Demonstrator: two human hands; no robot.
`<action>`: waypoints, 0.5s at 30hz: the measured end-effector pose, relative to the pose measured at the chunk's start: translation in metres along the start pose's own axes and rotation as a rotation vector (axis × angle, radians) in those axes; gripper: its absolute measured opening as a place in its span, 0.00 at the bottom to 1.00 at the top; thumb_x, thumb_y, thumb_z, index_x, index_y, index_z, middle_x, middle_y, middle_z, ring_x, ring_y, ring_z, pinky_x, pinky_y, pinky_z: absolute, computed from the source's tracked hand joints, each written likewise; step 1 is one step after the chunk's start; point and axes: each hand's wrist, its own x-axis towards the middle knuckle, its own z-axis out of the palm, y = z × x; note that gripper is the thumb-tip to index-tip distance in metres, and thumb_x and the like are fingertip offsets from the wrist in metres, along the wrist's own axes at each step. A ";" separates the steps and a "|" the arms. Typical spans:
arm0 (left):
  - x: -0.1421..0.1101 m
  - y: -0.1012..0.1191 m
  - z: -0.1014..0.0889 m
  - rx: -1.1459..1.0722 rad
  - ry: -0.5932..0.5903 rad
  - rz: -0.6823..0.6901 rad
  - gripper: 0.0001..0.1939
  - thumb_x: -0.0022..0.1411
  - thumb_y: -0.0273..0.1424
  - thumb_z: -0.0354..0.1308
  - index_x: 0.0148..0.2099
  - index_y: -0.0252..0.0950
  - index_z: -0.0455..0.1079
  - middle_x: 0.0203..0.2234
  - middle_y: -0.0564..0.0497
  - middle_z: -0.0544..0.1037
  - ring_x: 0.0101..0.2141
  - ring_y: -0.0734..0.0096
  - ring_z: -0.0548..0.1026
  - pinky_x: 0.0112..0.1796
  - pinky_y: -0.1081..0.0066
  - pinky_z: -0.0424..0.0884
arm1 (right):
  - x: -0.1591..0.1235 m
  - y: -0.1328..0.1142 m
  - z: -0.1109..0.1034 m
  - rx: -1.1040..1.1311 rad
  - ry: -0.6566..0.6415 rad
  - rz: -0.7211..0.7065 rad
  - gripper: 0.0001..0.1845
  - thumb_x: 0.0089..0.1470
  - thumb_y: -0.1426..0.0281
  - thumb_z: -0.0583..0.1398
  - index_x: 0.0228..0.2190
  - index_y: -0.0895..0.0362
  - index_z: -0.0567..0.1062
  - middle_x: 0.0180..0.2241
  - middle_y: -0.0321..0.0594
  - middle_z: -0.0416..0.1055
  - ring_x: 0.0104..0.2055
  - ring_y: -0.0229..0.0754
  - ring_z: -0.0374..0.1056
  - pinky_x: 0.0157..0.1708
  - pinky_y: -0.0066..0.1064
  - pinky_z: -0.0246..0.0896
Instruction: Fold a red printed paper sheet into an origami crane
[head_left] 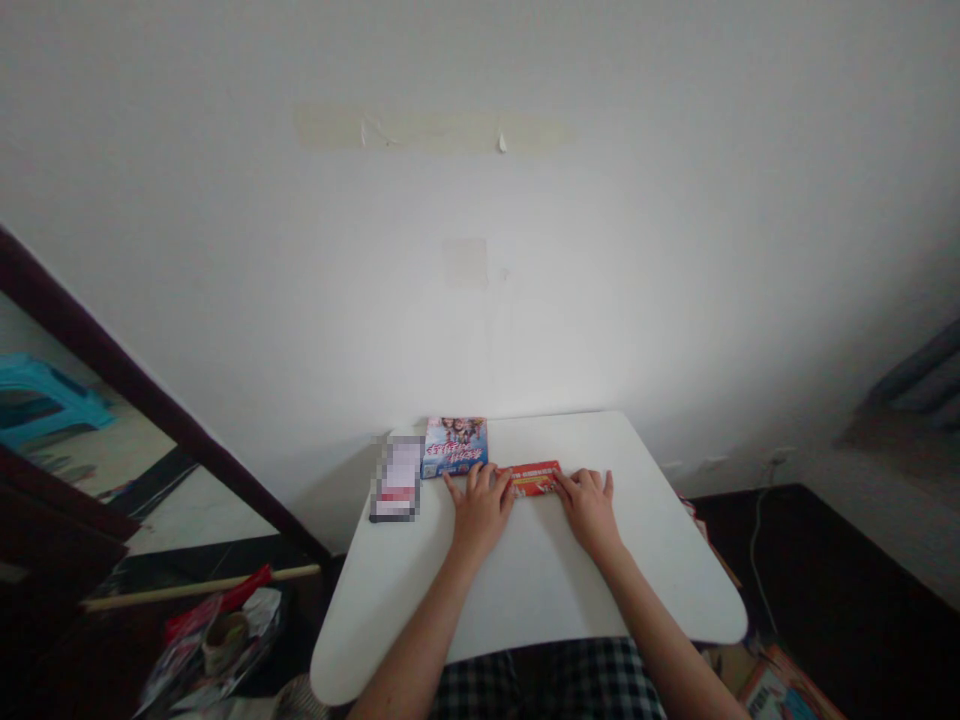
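Note:
A small red printed strip (534, 480), perhaps folded paper or a flat packet, lies across the white table (525, 570) between my hands. My left hand (480, 505) has its thumb and index finger on the strip's left end, while its other fingers fan out. At the right end, the thumb and index finger of my right hand (590, 508) close on the edge, the little finger sticking out. Just beyond my left fingers rests a blue picture-printed booklet or packet (455, 447). My thumbs are partly hidden.
A phone-like slab (397, 482), blurred into blocks, lies at the table's left edge. Behind the table rises a white wall (600, 300). On the left are a dark-framed mirror or opening (247, 490) and bagged items (217, 640); printed boxes or books (787, 690) lie lower right.

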 end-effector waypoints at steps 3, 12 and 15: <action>0.000 0.001 0.000 0.009 -0.004 -0.007 0.19 0.71 0.40 0.46 0.57 0.51 0.72 0.56 0.47 0.73 0.60 0.53 0.63 0.63 0.28 0.34 | 0.000 0.000 0.002 -0.008 0.006 0.005 0.18 0.66 0.62 0.53 0.52 0.45 0.76 0.40 0.45 0.72 0.48 0.51 0.64 0.64 0.62 0.39; 0.001 0.001 0.001 0.008 -0.008 -0.013 0.18 0.71 0.39 0.46 0.58 0.51 0.71 0.56 0.47 0.72 0.60 0.53 0.64 0.62 0.27 0.33 | 0.001 0.001 0.007 -0.014 0.012 0.008 0.18 0.66 0.63 0.53 0.53 0.45 0.76 0.40 0.45 0.72 0.48 0.51 0.64 0.64 0.63 0.37; 0.001 0.000 0.002 0.006 -0.011 -0.013 0.18 0.71 0.39 0.46 0.58 0.51 0.71 0.56 0.47 0.72 0.60 0.53 0.63 0.61 0.26 0.31 | 0.001 0.001 0.008 -0.013 0.017 0.010 0.18 0.66 0.63 0.53 0.52 0.44 0.76 0.40 0.44 0.72 0.48 0.50 0.64 0.64 0.63 0.37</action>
